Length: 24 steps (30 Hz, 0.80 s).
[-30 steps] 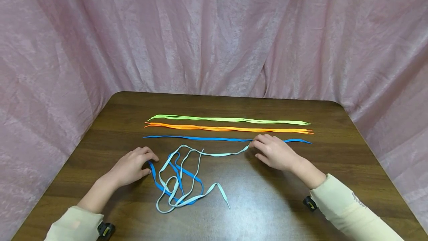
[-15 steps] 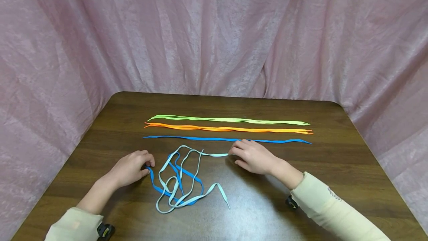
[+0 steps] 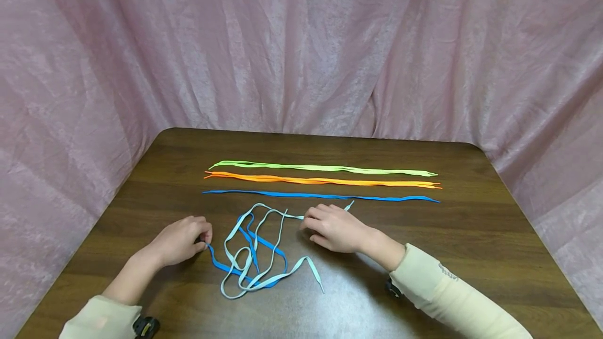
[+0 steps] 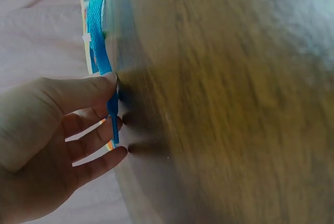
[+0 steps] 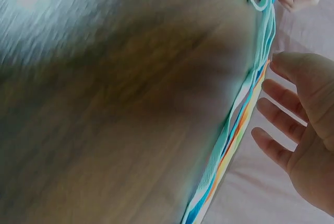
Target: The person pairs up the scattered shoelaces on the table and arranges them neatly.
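In the head view my left hand (image 3: 181, 240) is at the left of a loose tangle of two shoelaces. It pinches the blue shoelace (image 4: 98, 31) near its narrow tip (image 4: 115, 130), between thumb and forefinger, the other fingers spread below. The rest of this lace winds under the pale mint shoelace (image 3: 315, 275) on the table. Over the upper right stretch of the mint lace hovers my right hand (image 3: 335, 229), fingers loosely bent and apart from the thumb in the right wrist view. The mint lace's end (image 3: 349, 206) sticks out behind that hand.
Farther back on the brown wooden table (image 3: 165, 171), a straight blue shoelace (image 3: 282, 194), orange laces (image 3: 320, 180) and yellow-green laces (image 3: 320, 168) lie in roughly parallel rows. A pink curtain (image 3: 301, 51) hangs behind the table.
My right hand has moved left along the mint lace, uncovering its end and the straight blue lace. My left hand has drawn the blue lace's end slightly left and toward me.
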{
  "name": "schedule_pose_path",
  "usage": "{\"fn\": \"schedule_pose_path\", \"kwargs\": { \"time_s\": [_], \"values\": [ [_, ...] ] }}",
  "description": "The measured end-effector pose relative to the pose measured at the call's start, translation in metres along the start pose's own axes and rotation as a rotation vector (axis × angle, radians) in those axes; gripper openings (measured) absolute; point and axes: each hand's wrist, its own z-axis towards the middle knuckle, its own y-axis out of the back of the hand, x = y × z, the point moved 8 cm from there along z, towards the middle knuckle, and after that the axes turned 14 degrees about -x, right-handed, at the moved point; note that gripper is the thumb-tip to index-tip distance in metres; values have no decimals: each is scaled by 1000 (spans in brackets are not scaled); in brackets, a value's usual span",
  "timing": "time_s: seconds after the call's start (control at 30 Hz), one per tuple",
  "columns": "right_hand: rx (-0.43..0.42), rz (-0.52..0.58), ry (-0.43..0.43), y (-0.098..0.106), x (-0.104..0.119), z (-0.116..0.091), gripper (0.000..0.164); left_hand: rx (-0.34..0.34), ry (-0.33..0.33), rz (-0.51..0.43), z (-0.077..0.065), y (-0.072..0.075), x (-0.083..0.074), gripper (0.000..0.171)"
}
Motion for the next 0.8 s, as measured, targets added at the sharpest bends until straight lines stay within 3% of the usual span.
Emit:
{"fn": "schedule_pose_path", "kwargs": {
  "time_s": [0.3, 0.8],
  "values": [
    [38, 8, 20, -11, 15, 8, 22, -61, 7, -3, -3, 16, -10, 30],
    [1, 24, 128, -25, 47, 24, 21, -261, -54, 9, -4, 71, -41, 30]
  ]
}}
